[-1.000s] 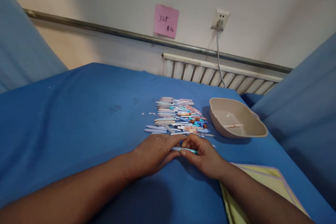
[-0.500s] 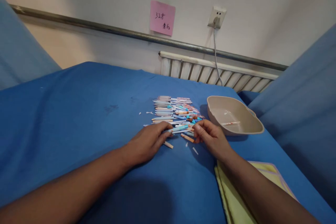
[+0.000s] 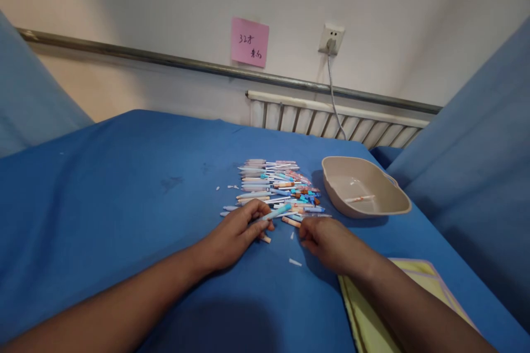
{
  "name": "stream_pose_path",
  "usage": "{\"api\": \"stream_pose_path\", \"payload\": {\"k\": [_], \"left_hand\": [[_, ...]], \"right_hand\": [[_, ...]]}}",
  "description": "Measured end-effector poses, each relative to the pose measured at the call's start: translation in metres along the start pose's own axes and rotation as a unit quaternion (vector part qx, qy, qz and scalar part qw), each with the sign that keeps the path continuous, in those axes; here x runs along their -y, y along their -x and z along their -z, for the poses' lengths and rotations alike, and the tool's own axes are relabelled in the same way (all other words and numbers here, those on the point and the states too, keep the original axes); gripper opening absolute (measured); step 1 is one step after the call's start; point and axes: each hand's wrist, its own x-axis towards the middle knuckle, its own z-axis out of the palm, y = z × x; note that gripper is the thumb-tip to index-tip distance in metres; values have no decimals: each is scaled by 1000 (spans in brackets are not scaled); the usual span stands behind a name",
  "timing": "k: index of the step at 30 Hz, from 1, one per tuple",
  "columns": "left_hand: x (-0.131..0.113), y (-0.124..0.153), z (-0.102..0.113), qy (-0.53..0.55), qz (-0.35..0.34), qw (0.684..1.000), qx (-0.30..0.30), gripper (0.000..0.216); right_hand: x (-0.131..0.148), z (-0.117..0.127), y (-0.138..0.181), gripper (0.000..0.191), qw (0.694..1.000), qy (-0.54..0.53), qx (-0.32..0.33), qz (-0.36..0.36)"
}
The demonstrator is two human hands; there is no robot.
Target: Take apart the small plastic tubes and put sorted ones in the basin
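Teal pen (image 3: 277, 212) is held by left hand (image 3: 237, 233); right hand (image 3: 327, 237), contents unclear, has been drawn toward six o'clock, joint work seemingly paused.

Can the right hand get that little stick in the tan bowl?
Probably yes: the right hand is close to the bowl, which is open on top, and nothing seems to cover the stick.

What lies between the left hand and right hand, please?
In the head view: a turquoise pen held by the left hand, an orange piece, two small white pieces; the pen pile lies behind.
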Motion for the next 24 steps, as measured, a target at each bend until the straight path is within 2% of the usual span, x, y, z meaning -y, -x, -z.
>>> {"api": "stream_pose_path", "payload": {"k": [10,16,24], "left_hand": [[-3,3,1,-4,-39,999,9,10],[-6,4,5,-50,-41,998,-5,10],[-1,1,4,-71,-22,996,-38,11]], "right_hand": [[2,2,0,9,998,66,-4,11],[-6,18,2,12,991,128,-20,-30],[-20,38,17,14,982,179,4,-52]]}}
